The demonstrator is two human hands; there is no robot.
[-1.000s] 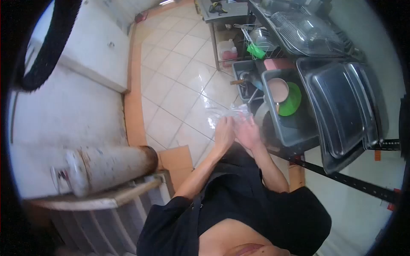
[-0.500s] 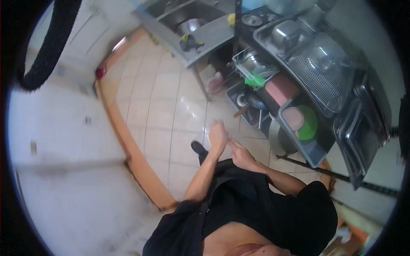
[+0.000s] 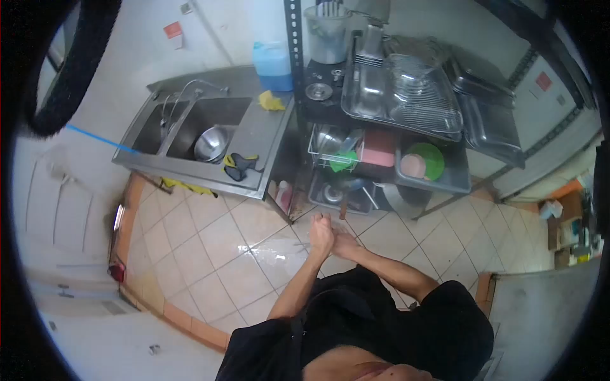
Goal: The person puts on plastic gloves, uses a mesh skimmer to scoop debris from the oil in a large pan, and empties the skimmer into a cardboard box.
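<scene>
My left hand (image 3: 321, 233) is raised in front of my body, its fingers curled into a fist. Whatever it may hold is hidden. Close against its wrist side is my right hand (image 3: 346, 245), whose fingers disappear behind the left hand. Both forearms are bare below my black shirt (image 3: 356, 305). Beyond the hands stands a low rack with a grey tub (image 3: 438, 184) that contains a green bowl (image 3: 434, 160) and a pink bowl (image 3: 413, 166).
A steel sink unit (image 3: 273, 146) stands at the back left, with a metal bowl (image 3: 211, 143) in a basin and black-yellow gloves (image 3: 240, 166) on its edge. A blue jug (image 3: 273, 66) and metal trays (image 3: 406, 95) are behind. The tiled floor (image 3: 210, 254) has a shiny wet-looking patch.
My view has turned toward the right and lifted, bringing the whole sink and the rack's back into sight. My hands have drawn together, the right now partly behind the left.
</scene>
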